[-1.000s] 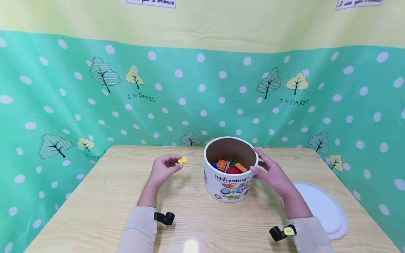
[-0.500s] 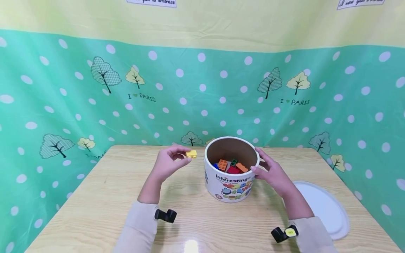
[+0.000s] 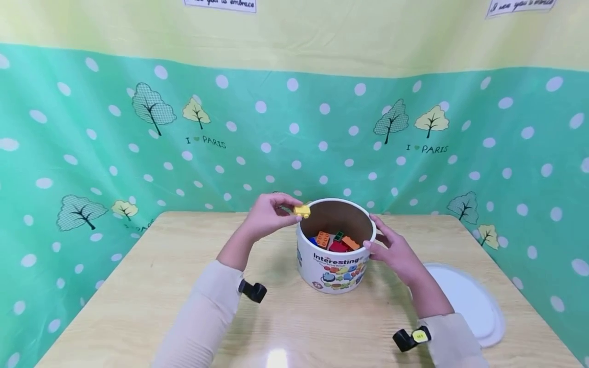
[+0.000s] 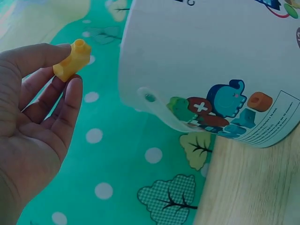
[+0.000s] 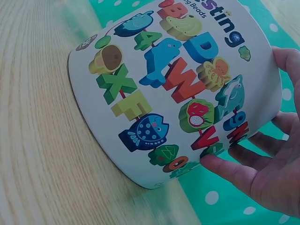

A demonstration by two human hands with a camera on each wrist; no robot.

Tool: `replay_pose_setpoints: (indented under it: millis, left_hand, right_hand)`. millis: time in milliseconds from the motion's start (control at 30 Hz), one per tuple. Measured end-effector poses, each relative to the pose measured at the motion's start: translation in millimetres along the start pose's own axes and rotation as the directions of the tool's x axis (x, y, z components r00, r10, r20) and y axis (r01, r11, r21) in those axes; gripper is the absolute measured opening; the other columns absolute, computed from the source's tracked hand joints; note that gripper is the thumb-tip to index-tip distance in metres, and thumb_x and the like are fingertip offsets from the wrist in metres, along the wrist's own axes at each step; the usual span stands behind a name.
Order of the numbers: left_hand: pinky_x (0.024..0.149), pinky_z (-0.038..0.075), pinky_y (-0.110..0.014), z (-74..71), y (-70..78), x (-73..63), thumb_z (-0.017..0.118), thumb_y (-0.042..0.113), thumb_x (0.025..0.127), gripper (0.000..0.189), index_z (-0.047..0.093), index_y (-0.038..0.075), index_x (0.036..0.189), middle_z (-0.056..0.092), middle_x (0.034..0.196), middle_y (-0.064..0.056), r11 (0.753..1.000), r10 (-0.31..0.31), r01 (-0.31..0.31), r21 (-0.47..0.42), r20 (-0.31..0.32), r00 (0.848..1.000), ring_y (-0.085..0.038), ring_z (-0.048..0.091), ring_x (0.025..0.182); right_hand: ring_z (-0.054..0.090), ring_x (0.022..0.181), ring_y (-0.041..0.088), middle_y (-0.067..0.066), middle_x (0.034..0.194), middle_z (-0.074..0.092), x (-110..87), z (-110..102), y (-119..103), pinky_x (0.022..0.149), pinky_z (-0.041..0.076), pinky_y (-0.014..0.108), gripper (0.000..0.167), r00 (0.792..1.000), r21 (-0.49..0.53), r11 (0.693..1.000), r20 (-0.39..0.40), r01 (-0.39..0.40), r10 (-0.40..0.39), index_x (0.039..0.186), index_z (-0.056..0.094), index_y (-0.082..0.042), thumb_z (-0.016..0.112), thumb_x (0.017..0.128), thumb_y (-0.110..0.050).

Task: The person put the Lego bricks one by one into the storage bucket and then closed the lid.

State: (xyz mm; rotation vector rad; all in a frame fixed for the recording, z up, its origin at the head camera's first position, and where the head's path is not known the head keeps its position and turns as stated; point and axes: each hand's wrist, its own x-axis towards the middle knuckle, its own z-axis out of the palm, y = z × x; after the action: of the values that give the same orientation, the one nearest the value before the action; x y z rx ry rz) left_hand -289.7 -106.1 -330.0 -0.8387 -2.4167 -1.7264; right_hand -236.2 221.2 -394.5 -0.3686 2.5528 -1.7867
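Observation:
Between thumb and fingers, my left hand (image 3: 272, 217) pinches a small yellow toy brick (image 3: 301, 210) with studs, at the left rim of a white bucket (image 3: 309, 266). In the left wrist view the yellow brick (image 4: 72, 61) sits at the fingertips, beside the bucket wall. My right hand (image 3: 399, 255) holds the bucket's right side, its thumb at the rim and its fingers around the outer wall. Low inside the bucket lie several toy bricks, among them an orange studded brick (image 3: 322, 239), a red one (image 3: 338, 247) and a dark green one (image 3: 339, 236).
A round white lid (image 3: 467, 306) lies on the wooden table (image 3: 152, 301), right of the bucket and partly behind the right forearm. Behind the table's far edge hangs a green and yellow curtain (image 3: 239, 138). A thin white handle (image 4: 168, 117) hangs on the bucket's side.
My left hand has risen and moved right with the yellow brick, from over the table to the bucket's left rim. The right hand and the bucket have stayed in place.

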Motion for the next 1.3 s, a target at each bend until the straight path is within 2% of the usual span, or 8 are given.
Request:
replay_pose_setpoints:
  millis: [267,567,700,833,1067,1300]
  left_hand:
    - [0.074,0.058,-0.03,12.6,12.4,31.3,0.08,0.008,0.079,0.026,0.075,0.007,0.105,0.068,0.095,-0.004,0.989,-0.004,-0.012,0.151,0.106,0.994,-0.025,0.064,0.089]
    - [0.076,0.057,-0.028,23.5,13.6,49.6,0.079,0.003,0.08,0.025,0.075,0.009,0.103,0.069,0.1,-0.003,0.974,-0.139,0.106,0.2,0.158,0.978,-0.027,0.063,0.097]
    - [0.076,0.057,-0.027,29.4,16.7,55.6,0.079,0.001,0.079,0.026,0.075,0.01,0.102,0.068,0.099,-0.003,0.964,-0.17,0.126,0.232,0.177,0.97,-0.026,0.063,0.096]
    - [0.076,0.057,-0.026,32.8,22.6,63.2,0.079,0.0,0.079,0.025,0.075,0.01,0.101,0.068,0.098,-0.002,0.96,-0.166,0.116,0.256,0.184,0.969,-0.023,0.063,0.095]
    - [0.08,0.056,-0.027,33.6,36.2,74.2,0.079,0.001,0.08,0.023,0.074,0.005,0.102,0.07,0.1,-0.005,0.972,-0.127,0.088,0.219,0.172,0.977,-0.021,0.064,0.098]
    - [0.082,0.056,-0.028,32.0,43.7,74.3,0.079,0.002,0.08,0.024,0.073,0.005,0.103,0.071,0.101,-0.003,0.981,-0.103,0.074,0.177,0.16,0.982,-0.024,0.065,0.102]
  right_hand:
    - [0.029,0.139,0.043,0.015,0.157,0.023,5.4,-4.6,-2.9,0.091,0.049,0.055,0.082,1.0,0.01,1.0,-0.003,0.014,-0.014,0.157,0.02,-0.03,0.069,0.091,-0.035]
    - [0.028,0.139,0.044,0.016,0.158,0.022,3.7,-1.3,1.2,0.091,0.05,0.053,0.083,1.0,0.036,0.999,0.011,0.009,-0.01,0.157,0.02,-0.028,0.07,0.091,-0.033]
    - [0.028,0.14,0.043,0.016,0.157,0.023,1.6,-0.3,1.8,0.091,0.05,0.053,0.083,1.0,0.034,0.999,0.008,-0.011,0.011,0.157,0.021,-0.028,0.07,0.091,-0.035]
    - [0.028,0.14,0.044,0.017,0.157,0.023,0.3,-0.1,1.3,0.091,0.049,0.054,0.082,1.0,0.048,0.999,0.01,-0.008,0.008,0.157,0.021,-0.026,0.07,0.091,-0.033]
    - [0.027,0.14,0.045,0.018,0.157,0.023,0.1,0.1,-0.6,0.091,0.049,0.055,0.081,1.0,0.072,0.997,0.02,0.006,-0.008,0.157,0.021,-0.023,0.069,0.092,-0.028]
    - [0.027,0.14,0.044,0.016,0.158,0.023,0.7,-1.0,-1.8,0.091,0.051,0.052,0.08,1.0,0.071,0.998,0.016,0.003,-0.004,0.157,0.022,-0.025,0.069,0.092,-0.029]
